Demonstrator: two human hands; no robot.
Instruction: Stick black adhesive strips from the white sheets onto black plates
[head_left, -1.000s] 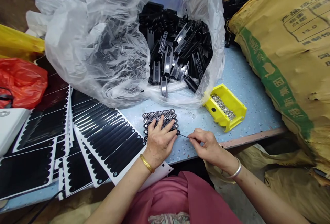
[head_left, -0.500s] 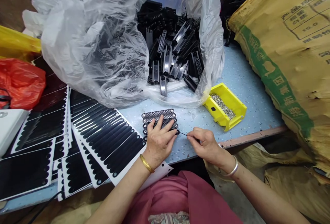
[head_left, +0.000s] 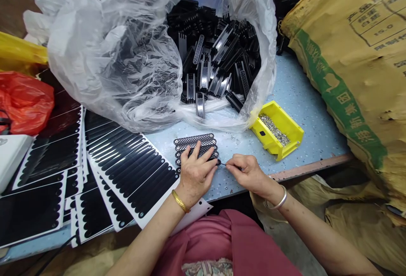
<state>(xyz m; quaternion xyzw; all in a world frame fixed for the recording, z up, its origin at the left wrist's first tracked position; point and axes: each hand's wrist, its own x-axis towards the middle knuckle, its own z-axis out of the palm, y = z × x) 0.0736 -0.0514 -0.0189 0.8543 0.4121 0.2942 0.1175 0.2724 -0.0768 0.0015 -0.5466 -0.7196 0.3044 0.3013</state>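
Several narrow black textured strips (head_left: 194, 139) lie side by side in a row on the table, with small light rings at their ends. Across them rests my left hand (head_left: 194, 176), its fingers spread and lying flat; part of the lower strips is hidden under it. My right hand (head_left: 249, 173) is closed in a pinch on a thin dark rod (head_left: 223, 164). The rod's tip meets the right end of the strip nearest me. What the tip does inside that end is too small to tell.
A yellow bin (head_left: 265, 139) of small metal pieces (head_left: 275, 131) stands at the right. Behind is a clear plastic bag (head_left: 120, 64) with many black plastic parts (head_left: 203, 73). Black-and-white sheets (head_left: 127, 170) fan out at the left. A large yellow sack (head_left: 352, 68) leans at the right.
My right hand has moved slightly left and up, closer to the strips, and less of the rod shows between fingers and strip. My left hand stays in place.
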